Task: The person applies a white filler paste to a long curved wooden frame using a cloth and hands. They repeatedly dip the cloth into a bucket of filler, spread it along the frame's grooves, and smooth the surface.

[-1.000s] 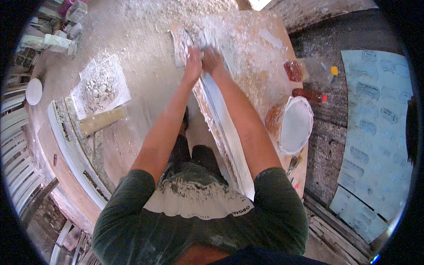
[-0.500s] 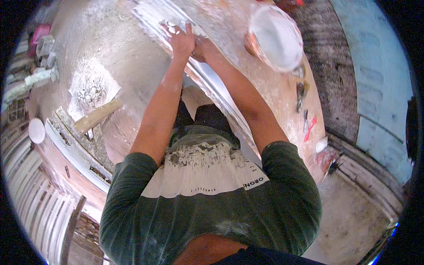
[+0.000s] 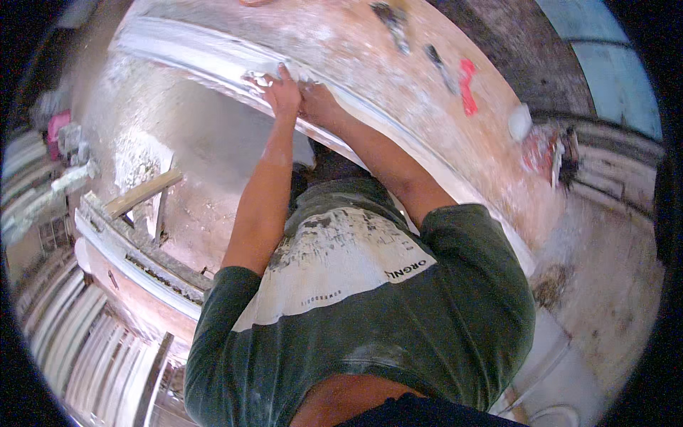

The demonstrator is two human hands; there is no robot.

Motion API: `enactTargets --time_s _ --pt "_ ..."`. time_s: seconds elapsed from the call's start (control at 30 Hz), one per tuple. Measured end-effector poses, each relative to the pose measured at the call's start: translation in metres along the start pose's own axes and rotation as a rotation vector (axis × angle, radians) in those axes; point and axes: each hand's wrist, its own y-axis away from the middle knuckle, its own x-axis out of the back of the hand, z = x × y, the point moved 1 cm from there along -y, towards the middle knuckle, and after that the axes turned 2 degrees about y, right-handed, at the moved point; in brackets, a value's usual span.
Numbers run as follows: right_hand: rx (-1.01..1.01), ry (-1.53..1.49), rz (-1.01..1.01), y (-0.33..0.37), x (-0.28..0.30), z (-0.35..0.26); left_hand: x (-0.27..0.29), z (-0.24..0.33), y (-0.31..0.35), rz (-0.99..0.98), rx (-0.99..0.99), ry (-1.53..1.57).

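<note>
A long white moulding strip (image 3: 192, 46) with lengthwise ridges lies along the near edge of the pale, plaster-smeared worktable (image 3: 341, 43). Over its middle, my left hand (image 3: 283, 96) has its fingers stretched to the left and its thumb apart. Wet white plaster coats those fingertips, which lie at the strip's surface. Just to the right is my right hand (image 3: 320, 105), low against the strip and close to my left wrist. Its fingers are partly hidden and blurred, so I cannot tell what they hold.
Beyond my right arm lie a dark tool (image 3: 393, 27), a smaller tool (image 3: 440, 65), a red strip (image 3: 467, 87) and a white cup (image 3: 520, 121). To the left, a wooden bar (image 3: 146, 192) crosses beside another white moulding (image 3: 142, 267). Pale slats (image 3: 92, 349) stand lower left.
My body and view have turned, and the strip now runs more sideways. The white bucket has slid almost wholly out at the top. Both hands stay close together over the strip.
</note>
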Motion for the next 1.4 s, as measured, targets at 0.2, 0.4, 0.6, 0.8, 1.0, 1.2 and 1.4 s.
enactTargets --time_s 0.2,0.4,0.6,0.8,1.0,1.2,1.4 --pt "-0.045 0.113 0.033 0.146 0.017 0.057 -0.056 0.084 0.122 -0.002 0.28 0.419" --pt "-0.13 0.189 -0.062 0.31 0.05 0.109 -0.156 0.149 0.251 0.04 0.066 0.1" --pt "-0.151 0.228 -0.128 0.481 0.083 0.171 -0.228 0.236 0.393 -0.135 0.049 0.203" --pt "-0.199 0.171 -0.217 0.622 0.124 0.215 -0.324 0.273 0.5 0.039 0.043 0.204" --pt "-0.21 0.227 -0.161 0.805 0.153 0.287 -0.335 0.391 0.655 -0.008 0.126 0.447" --pt "-0.181 0.291 0.086 0.979 0.163 0.396 -0.419 0.474 0.766 0.0 0.019 0.42" --pt "-0.571 0.265 0.055 1.213 0.178 0.47 -0.463 0.551 0.891 -0.152 -0.074 0.516"
